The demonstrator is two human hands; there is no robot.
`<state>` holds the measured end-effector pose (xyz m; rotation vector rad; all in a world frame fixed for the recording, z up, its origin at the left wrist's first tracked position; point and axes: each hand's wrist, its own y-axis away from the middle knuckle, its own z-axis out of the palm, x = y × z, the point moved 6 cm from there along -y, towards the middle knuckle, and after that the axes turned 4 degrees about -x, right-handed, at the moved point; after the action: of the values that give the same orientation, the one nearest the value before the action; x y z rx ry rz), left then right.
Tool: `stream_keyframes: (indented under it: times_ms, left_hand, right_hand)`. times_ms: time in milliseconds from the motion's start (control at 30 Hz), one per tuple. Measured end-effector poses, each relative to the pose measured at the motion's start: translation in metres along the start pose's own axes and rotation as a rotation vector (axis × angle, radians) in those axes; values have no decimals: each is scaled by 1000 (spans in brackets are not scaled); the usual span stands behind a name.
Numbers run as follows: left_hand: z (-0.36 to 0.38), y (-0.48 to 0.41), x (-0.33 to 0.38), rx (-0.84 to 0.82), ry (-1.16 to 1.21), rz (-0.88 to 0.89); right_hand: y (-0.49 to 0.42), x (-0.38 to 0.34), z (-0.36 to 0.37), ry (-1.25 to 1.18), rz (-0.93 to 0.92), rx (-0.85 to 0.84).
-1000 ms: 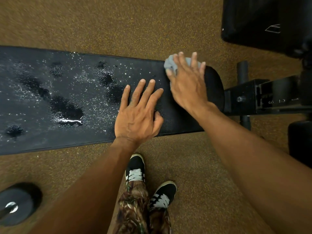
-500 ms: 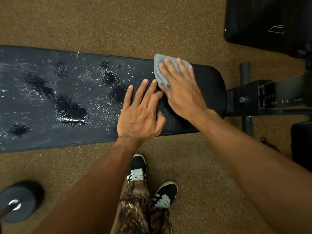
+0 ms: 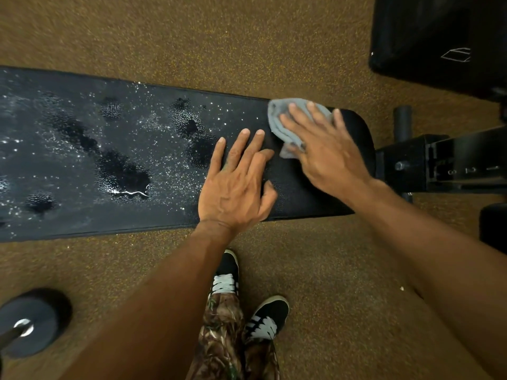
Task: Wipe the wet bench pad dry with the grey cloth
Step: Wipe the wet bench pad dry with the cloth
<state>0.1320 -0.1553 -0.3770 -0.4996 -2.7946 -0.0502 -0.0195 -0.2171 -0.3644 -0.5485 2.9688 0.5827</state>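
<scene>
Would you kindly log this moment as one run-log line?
phase: wiping | right hand: flat on grey cloth at pad's right end | left hand: braced flat on bench pad | pad's left part wet

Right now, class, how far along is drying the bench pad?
Done: only the rounded end of the bench pad looks dry. In hand: the right hand presses the grey cloth there; the left hand braces flat. Left: droplets and puddles cover the rest.
</scene>
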Motion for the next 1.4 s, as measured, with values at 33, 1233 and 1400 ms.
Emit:
stream_keyframes:
  times_ms: [33,1233,1400]
  left_hand:
    - [0,0,0,-5,2,-1]
    - [1,4,-4,57,80,-39]
    - [-6,2,-7,74,94,-42]
  right_hand:
    - [4,9,-1,13,19,-10]
    - [14,-7,8,-217,-67,-12]
    - [-5,-25,2,-155,60,7]
